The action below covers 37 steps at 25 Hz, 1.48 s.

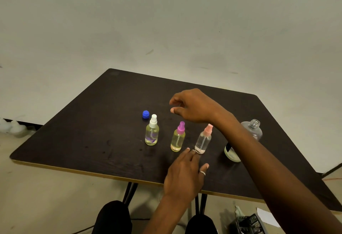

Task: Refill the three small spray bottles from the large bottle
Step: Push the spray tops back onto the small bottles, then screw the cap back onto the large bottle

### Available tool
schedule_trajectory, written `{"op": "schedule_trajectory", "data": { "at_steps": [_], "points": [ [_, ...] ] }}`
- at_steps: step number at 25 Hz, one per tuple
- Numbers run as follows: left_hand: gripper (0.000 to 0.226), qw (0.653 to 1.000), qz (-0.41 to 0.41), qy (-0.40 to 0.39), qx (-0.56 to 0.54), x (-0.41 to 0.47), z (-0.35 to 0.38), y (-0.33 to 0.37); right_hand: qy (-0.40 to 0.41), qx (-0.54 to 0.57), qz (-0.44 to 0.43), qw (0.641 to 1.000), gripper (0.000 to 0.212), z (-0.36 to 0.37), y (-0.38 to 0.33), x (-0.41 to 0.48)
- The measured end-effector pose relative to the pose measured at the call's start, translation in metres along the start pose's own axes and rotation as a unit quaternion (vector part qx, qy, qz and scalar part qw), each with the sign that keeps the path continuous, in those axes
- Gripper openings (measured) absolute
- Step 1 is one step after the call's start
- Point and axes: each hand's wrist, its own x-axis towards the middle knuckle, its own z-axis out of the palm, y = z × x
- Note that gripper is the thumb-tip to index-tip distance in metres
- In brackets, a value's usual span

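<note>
Table point(77, 133) bare leftward; both hands' fingers loose (grasping nothing), left fingers point(190, 153) seemingly touching pink-capped bottle point(203, 141).

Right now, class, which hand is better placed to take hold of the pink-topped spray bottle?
Probably the left hand: its fingertips lie on the table right at the base of the pink-topped spray bottle. The right hand hovers farther back, empty, and its forearm crosses above that bottle.

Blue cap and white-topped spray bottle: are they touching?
Apart. The head view shows dark table between the blue cap and the white-topped spray bottle.
</note>
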Motion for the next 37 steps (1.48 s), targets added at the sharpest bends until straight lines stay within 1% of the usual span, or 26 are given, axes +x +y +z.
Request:
{"op": "schedule_trajectory", "data": {
  "at_steps": [3,6,10,15,19,22,25,28,34,37],
  "points": [
    [0.05,1.0,0.016,-0.006,0.008,0.0,0.003,-0.003,-0.035,-0.004,-0.037,0.999,0.026,0.012,-0.017,0.04],
    [0.044,0.998,0.037,-0.025,0.035,-0.003,0.002,-0.004,-0.091,-0.028,-0.057,0.994,0.026,0.029,-0.03,0.083],
    [0.042,0.998,0.038,-0.02,0.047,-0.005,0.008,-0.007,-0.16,-0.085,-0.057,0.982,0.034,0.054,-0.034,0.129],
    [0.043,0.998,0.048,-0.013,0.03,-0.003,0.007,-0.008,-0.197,-0.117,-0.047,0.972,0.038,0.082,-0.03,0.153],
    [0.041,0.998,0.052,-0.002,0.03,-0.003,0.01,-0.01,-0.215,-0.121,-0.049,0.968,0.027,0.094,-0.029,0.155],
    [0.04,0.999,0.047,0.003,0.024,-0.003,0.011,-0.009,-0.209,-0.111,-0.054,0.97,0.022,0.091,-0.027,0.154],
    [0.036,0.998,0.052,0.025,0.03,-0.003,0.013,-0.008,-0.183,-0.097,-0.065,0.976,0.023,0.08,-0.024,0.149],
    [0.032,0.998,0.049,0.029,0.031,-0.002,0.012,-0.01,-0.153,-0.084,-0.069,0.982,0.024,0.061,-0.021,0.135],
    [0.031,0.999,0.027,0.014,0.038,0.0,0.003,-0.006,-0.094,-0.049,-0.051,0.993,0.026,0.008,-0.009,0.081],
    [0.029,0.999,0.021,0.011,0.04,0.0,-0.001,-0.005,-0.059,-0.041,-0.032,0.997,0.026,-0.026,0.001,0.039]
  ]
}}
